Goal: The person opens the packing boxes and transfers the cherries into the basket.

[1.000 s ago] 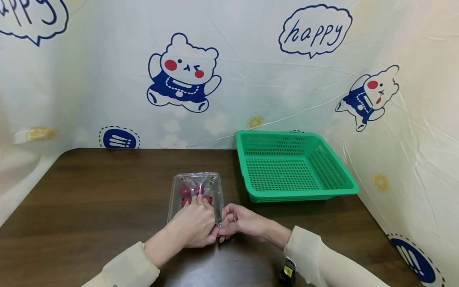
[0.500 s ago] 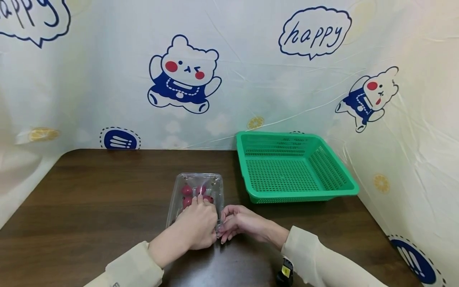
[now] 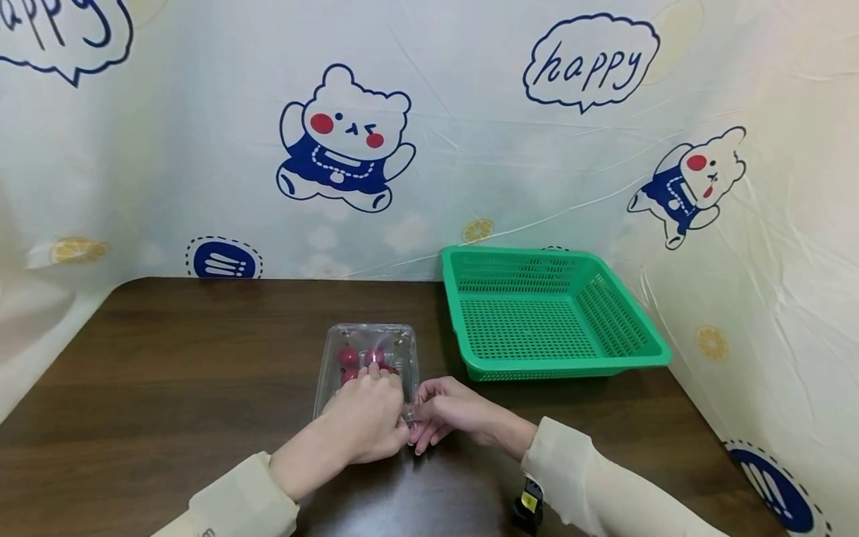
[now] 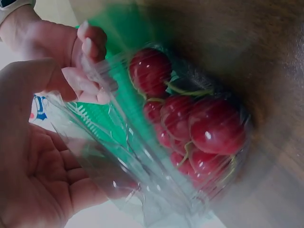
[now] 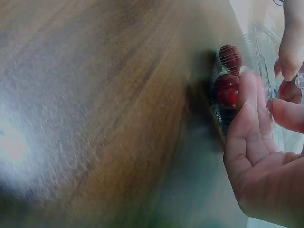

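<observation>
A clear plastic clamshell box [image 3: 333, 339] with red cherries [image 4: 217, 126] inside lies on the table in the head view. Green stems show among the cherries in the left wrist view. My left hand [image 3: 367, 419] lies across the lid, fingers stretched forward over it, with the thumb at the near edge. My right hand [image 3: 451, 412] is at the near right corner. In the right wrist view, its thumb and fingers [image 5: 251, 118] pinch the box's rim from the side. Both thumbs are close together at that edge. The left hand hides part of the cherries in the head view.
A green plastic basket [image 3: 530, 365] stands at the back right of the dark wooden table [image 3: 201, 358]. Behind and to the right hangs a printed cloth [image 3: 470, 171] with bears. A black device with a yellow label [image 3: 529, 503] sits by the right sleeve.
Both hands stay at the box's near edge, with only slight shifts of the left hand and right wrist. The basket has not moved.
</observation>
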{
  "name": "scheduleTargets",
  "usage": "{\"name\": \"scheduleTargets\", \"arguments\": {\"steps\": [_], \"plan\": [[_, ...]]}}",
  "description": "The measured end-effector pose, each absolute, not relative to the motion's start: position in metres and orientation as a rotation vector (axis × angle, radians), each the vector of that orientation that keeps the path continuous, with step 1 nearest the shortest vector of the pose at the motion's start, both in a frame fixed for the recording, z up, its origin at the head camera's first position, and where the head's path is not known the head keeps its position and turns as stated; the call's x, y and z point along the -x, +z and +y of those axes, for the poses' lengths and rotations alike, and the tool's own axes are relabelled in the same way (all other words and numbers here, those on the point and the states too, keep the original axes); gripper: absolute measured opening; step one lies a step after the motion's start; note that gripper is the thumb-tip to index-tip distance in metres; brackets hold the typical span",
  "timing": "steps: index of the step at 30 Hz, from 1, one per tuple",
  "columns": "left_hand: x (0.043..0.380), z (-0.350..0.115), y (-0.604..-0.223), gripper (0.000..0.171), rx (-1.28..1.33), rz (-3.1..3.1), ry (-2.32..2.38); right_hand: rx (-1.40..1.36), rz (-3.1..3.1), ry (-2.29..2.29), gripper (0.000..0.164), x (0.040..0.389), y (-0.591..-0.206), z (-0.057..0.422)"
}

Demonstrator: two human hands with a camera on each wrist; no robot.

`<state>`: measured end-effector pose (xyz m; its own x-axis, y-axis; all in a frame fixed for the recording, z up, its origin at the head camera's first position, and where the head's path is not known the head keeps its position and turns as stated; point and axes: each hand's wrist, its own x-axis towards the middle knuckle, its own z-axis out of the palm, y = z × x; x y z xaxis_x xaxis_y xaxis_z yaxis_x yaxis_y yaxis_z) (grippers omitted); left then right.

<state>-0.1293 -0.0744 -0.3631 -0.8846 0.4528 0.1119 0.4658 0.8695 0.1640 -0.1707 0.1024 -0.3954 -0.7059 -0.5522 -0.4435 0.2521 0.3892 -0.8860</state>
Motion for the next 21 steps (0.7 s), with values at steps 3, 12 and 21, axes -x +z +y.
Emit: {"name": "scheduleTargets", "arguments": {"steps": [3, 12, 21], "plan": [[0.130, -0.079, -0.358, 0.032, 0.712, -2.964, -0.339, 0.279, 1.956, -1.367, 0.012, 0.171, -0.393, 0.101], [0.134, -0.096, -0.342, 0.020, 0.588, -3.081, -0.690, 0.328, 2.046, -1.282, 0.026, 0.174, -0.390, 0.100], [0.133, -0.108, -0.337, 0.016, 0.569, -3.118, -0.885, 0.373, 2.109, -1.236, 0.027, 0.175, -0.388, 0.099]]}}
